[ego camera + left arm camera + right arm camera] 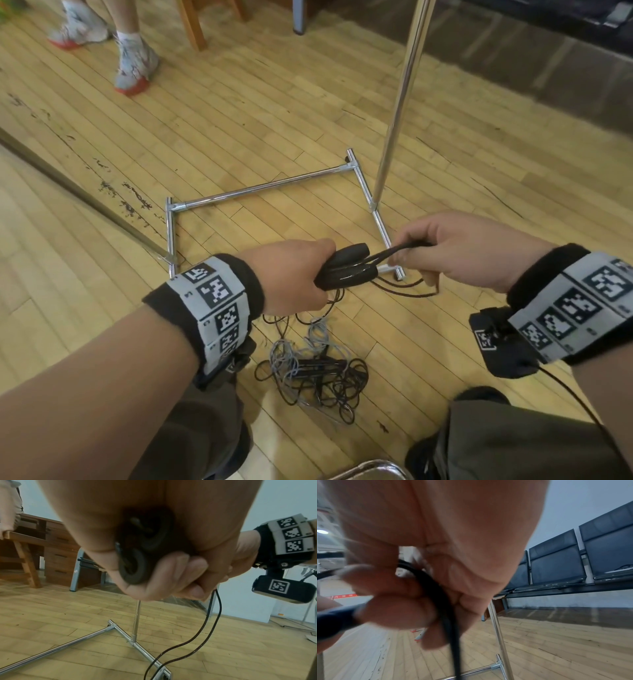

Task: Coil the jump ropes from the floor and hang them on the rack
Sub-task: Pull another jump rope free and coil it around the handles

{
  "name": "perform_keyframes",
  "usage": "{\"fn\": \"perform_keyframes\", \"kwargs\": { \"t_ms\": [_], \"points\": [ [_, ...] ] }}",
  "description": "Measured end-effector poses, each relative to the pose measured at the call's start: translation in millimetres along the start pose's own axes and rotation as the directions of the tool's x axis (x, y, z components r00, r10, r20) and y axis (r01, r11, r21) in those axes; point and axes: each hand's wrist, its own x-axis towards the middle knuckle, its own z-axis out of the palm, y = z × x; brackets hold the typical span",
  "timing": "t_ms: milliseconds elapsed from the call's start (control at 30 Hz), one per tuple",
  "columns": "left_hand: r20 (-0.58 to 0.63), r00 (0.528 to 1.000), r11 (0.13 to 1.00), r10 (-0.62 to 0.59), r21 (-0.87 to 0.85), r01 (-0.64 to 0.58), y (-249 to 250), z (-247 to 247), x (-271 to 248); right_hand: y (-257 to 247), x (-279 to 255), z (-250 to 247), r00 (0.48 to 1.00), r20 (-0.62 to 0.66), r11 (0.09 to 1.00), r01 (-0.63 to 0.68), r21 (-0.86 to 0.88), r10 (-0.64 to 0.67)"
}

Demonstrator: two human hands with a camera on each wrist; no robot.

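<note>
My left hand (294, 274) grips the two black handles (346, 265) of a jump rope side by side; their round ends (135, 561) show in the left wrist view. My right hand (455, 250) holds the black cord (400, 250) just past the handles, fingers curled round it (440, 599). Cord loops (211, 626) hang from that hand to the floor. A tangled pile of black and grey ropes (315, 370) lies on the wooden floor between my knees. The chrome rack's base (260, 186) and upright pole (397, 109) stand just beyond my hands.
Another person's feet in sneakers (133, 68) stand at the far left. Wooden furniture legs (195, 24) are behind. A row of dark seats (573, 563) lines the right wall. A long dark rod (82, 198) lies across the floor at left. A chair edge (370, 471) is below.
</note>
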Motion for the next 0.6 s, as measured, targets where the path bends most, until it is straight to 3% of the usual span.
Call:
{"fn": "perform_keyframes", "kwargs": {
  "t_ms": [133, 300, 467, 600],
  "points": [
    [-0.002, 1.0, 1.0, -0.024, 0.016, 0.024, -0.1, -1.1, 2.4, -2.6, -5.2, 2.4, 0.994, 0.107, 0.999, 0.03, -0.019, -0.028],
    [0.004, 1.0, 0.999, -0.028, 0.041, 0.028, 7.9, 4.5, 5.5, -14.1, -10.8, 1.2, 0.981, 0.126, 0.975, 0.121, 0.186, -0.146],
    [-0.026, 0.999, 0.998, -0.042, 0.038, 0.043, 10.4, 2.4, 7.5, -16.3, -9.4, 13.5, 0.971, 0.199, 0.991, 0.135, -0.011, -0.13],
    [-0.039, 0.998, 0.995, -0.054, 0.077, 0.056, 12.4, 2.7, 7.0, -12.1, -8.4, 7.5, 0.986, 0.091, 0.987, 0.146, -0.066, -0.14]
  ]
}}
